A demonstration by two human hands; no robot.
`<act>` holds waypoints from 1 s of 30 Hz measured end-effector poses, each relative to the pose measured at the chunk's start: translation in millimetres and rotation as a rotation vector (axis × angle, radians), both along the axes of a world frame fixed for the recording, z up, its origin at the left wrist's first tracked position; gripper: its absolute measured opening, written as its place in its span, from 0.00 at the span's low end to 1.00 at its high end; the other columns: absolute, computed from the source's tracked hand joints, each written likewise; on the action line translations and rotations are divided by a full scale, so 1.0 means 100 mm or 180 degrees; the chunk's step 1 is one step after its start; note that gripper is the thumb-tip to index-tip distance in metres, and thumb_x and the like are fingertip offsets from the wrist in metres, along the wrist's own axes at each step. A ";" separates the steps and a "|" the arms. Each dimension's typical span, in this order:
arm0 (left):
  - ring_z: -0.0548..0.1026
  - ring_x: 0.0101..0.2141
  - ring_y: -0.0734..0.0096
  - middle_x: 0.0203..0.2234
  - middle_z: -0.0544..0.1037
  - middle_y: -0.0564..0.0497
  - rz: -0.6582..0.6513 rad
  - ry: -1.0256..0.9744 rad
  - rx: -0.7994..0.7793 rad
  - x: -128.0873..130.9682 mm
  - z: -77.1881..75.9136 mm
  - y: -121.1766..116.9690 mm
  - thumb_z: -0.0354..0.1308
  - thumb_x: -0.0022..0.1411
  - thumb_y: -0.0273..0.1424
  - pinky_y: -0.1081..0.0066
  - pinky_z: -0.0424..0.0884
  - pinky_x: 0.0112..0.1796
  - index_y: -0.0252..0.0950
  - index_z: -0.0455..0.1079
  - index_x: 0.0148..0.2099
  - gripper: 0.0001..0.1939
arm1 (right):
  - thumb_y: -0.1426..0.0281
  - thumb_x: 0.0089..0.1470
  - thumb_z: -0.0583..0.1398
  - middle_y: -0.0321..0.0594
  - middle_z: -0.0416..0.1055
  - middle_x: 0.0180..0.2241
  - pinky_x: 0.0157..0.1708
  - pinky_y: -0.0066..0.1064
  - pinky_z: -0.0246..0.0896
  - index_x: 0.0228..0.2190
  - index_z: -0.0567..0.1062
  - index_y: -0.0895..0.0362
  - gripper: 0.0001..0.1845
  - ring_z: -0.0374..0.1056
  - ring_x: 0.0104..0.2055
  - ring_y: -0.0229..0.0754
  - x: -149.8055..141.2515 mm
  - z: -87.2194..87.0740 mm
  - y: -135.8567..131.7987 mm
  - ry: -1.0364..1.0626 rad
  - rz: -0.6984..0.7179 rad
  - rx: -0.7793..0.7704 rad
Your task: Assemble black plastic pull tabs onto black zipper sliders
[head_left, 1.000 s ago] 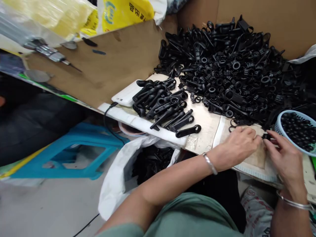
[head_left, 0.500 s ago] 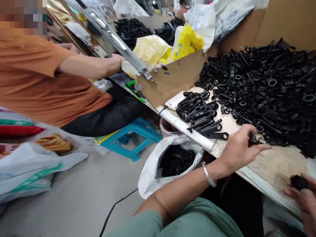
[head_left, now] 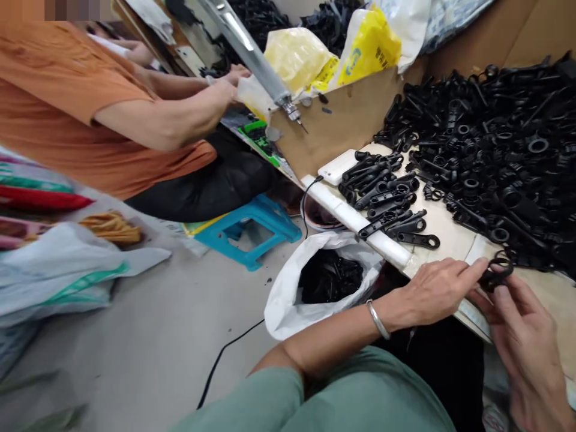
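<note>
Bright, diffuse light | lower-left edge blurred | top-left corner pixelated

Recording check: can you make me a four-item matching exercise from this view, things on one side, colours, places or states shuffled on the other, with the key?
Column one
1. Black ring part
2. White sack
3. Plastic stool
4. Nearby person's shirt

Column two
A. Orange
B. At the fingertips of the left hand and the right hand
C. Blue
D. Open at the top, with black pieces inside

Right pairs
1-B
2-D
3-C
4-A
</note>
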State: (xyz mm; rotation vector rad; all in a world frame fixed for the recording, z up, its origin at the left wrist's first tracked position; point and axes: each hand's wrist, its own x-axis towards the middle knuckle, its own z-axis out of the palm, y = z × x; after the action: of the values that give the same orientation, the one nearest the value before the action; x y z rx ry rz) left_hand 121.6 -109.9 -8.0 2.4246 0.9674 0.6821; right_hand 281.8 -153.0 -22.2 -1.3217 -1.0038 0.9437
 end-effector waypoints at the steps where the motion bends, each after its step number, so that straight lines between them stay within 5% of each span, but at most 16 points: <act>1: 0.74 0.44 0.63 0.41 0.76 0.44 0.0066 0.0283 0.0322 -0.03 0.01 0.03 0.40 0.72 0.26 0.64 0.72 0.44 0.29 0.55 0.65 0.21 | 0.59 0.53 0.66 0.39 0.75 0.49 0.45 0.40 0.75 0.43 0.78 0.49 0.15 0.72 0.51 0.46 -0.11 0.00 0.06 0.0474 0.0057 0.0001; 4: 0.74 0.44 0.65 0.41 0.76 0.44 0.0176 0.0733 0.0907 -0.13 0.06 0.06 0.39 0.74 0.27 0.66 0.70 0.43 0.29 0.60 0.61 0.19 | 0.64 0.51 0.69 0.36 0.75 0.43 0.39 0.29 0.75 0.36 0.78 0.53 0.11 0.72 0.46 0.40 -0.37 0.00 0.20 0.1269 -0.0134 -0.0136; 7: 0.69 0.55 0.63 0.54 0.74 0.42 0.0243 0.0531 0.1662 -0.34 0.08 0.02 0.40 0.75 0.33 0.61 0.67 0.52 0.32 0.64 0.60 0.20 | 0.65 0.51 0.68 0.36 0.75 0.40 0.34 0.22 0.73 0.36 0.79 0.54 0.10 0.72 0.39 0.35 -0.41 0.01 0.25 0.1354 -0.0207 -0.0241; 10: 0.64 0.61 0.58 0.59 0.72 0.42 0.1073 0.0205 0.2086 -0.69 0.00 -0.03 0.46 0.73 0.34 0.52 0.63 0.59 0.34 0.69 0.57 0.18 | 0.65 0.52 0.68 0.35 0.75 0.43 0.35 0.21 0.74 0.39 0.80 0.53 0.12 0.72 0.38 0.34 -0.31 0.03 0.19 0.1225 -0.0334 -0.0427; 13: 0.71 0.56 0.56 0.54 0.76 0.39 0.1829 0.0131 0.1609 -1.05 -0.17 0.01 0.47 0.68 0.23 0.54 0.72 0.52 0.35 0.73 0.51 0.16 | 0.64 0.52 0.68 0.35 0.74 0.46 0.37 0.20 0.75 0.41 0.80 0.51 0.13 0.73 0.41 0.35 -0.20 0.04 0.11 0.1076 -0.0483 -0.0545; 18: 0.76 0.48 0.63 0.44 0.80 0.42 0.1745 -0.0900 0.1417 -1.24 -0.30 0.23 0.45 0.66 0.19 0.57 0.76 0.49 0.35 0.75 0.45 0.17 | 0.64 0.51 0.69 0.34 0.76 0.43 0.41 0.23 0.76 0.39 0.80 0.52 0.12 0.73 0.42 0.36 -0.09 0.02 0.01 0.1175 -0.0615 -0.0566; 23: 0.74 0.53 0.65 0.48 0.80 0.43 0.1784 -0.1041 0.1636 -1.23 -0.11 0.76 0.45 0.67 0.19 0.56 0.71 0.55 0.34 0.75 0.47 0.18 | 0.64 0.52 0.68 0.35 0.76 0.40 0.40 0.24 0.76 0.39 0.80 0.53 0.12 0.74 0.40 0.36 -0.04 0.04 -0.07 0.1071 -0.0651 -0.0469; 27: 0.68 0.60 0.62 0.55 0.76 0.40 0.1862 -0.0172 0.0934 -1.32 0.05 1.32 0.44 0.61 0.14 0.54 0.63 0.61 0.31 0.74 0.51 0.23 | 0.63 0.50 0.69 0.35 0.76 0.41 0.38 0.23 0.76 0.39 0.81 0.53 0.13 0.74 0.39 0.35 -0.06 0.09 -0.06 0.1091 -0.0766 -0.0562; 30: 0.64 0.64 0.59 0.58 0.73 0.43 0.1760 0.0345 0.0657 -1.34 0.14 1.42 0.45 0.61 0.14 0.45 0.53 0.64 0.34 0.74 0.52 0.24 | 0.64 0.50 0.69 0.35 0.74 0.42 0.36 0.23 0.76 0.38 0.81 0.53 0.12 0.73 0.37 0.34 -0.06 0.10 -0.01 0.1073 -0.0752 -0.0428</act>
State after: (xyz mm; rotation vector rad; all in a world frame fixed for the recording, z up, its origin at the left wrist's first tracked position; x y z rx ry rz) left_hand -12.1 32.2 6.0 2.3901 1.7197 0.8734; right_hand 275.8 -154.2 -11.9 -1.3043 -0.5218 1.0223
